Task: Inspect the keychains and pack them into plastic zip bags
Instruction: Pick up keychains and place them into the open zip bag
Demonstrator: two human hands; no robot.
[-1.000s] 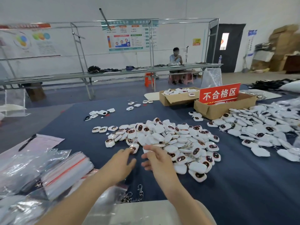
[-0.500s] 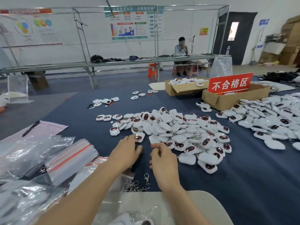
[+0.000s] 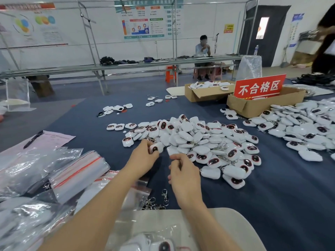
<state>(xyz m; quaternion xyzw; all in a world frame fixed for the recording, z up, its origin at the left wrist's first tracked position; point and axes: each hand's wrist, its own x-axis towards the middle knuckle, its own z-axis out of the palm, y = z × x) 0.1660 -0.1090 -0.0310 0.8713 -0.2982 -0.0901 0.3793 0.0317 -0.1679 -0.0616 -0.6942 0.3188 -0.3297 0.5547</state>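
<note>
A big pile of white keychains (image 3: 199, 140) with dark red oval faces lies on the blue cloth in front of me. My left hand (image 3: 143, 158) pinches one white keychain (image 3: 156, 148) at the pile's near left edge. My right hand (image 3: 183, 171) hovers just right of it with fingers curled; whether it holds anything is hidden. Stacks of clear zip bags (image 3: 76, 171) with red seal strips lie at my left. A second heap of keychains (image 3: 304, 129) spreads at the right.
Two cardboard boxes (image 3: 204, 93) stand at the back, one behind a red sign (image 3: 259, 86). Loose metal clasps (image 3: 157, 201) lie near the table's front edge. A pen on pink paper (image 3: 45, 140) sits at left. A person passes at far right (image 3: 324, 42).
My left hand has picked a keychain off the pile's edge and lifted it slightly. My right hand stayed close beside it. A person has come into view at the far right.
</note>
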